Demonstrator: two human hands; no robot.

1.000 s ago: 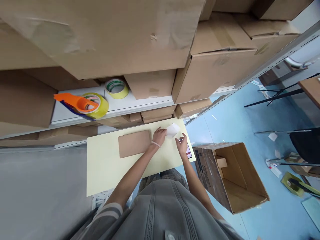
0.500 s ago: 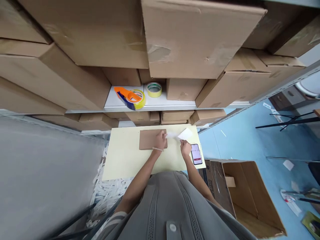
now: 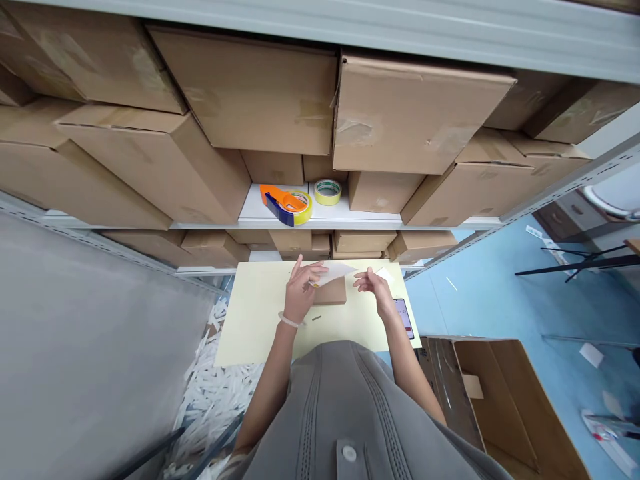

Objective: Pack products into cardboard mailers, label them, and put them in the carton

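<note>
My left hand [image 3: 300,291] pinches a white sheet of paper [image 3: 336,271] by its left end and holds it above a flat brown cardboard box [image 3: 332,292]. A small orange-yellow mark shows on the paper near my fingers. My right hand [image 3: 375,288] is off the paper's pointed right end, fingers apart and holding nothing I can see. Behind it another white piece of paper [image 3: 385,274] lies on the pale yellow tabletop [image 3: 250,320]. A phone [image 3: 404,319] with its screen lit rests by my right wrist. Near my left wrist lies a small dark strip [image 3: 317,318].
Shelves of cardboard boxes [image 3: 425,113] rise behind the table. On one shelf sit an orange and blue tape dispenser [image 3: 287,205] and a yellow tape roll [image 3: 328,192]. An open carton [image 3: 510,400] stands at lower right; shredded paper [image 3: 225,387] covers the floor at left.
My left hand has lifted off the box and turned, now with the white paper in its fingers. My right hand has opened and come away from the paper. The view has shifted.
</note>
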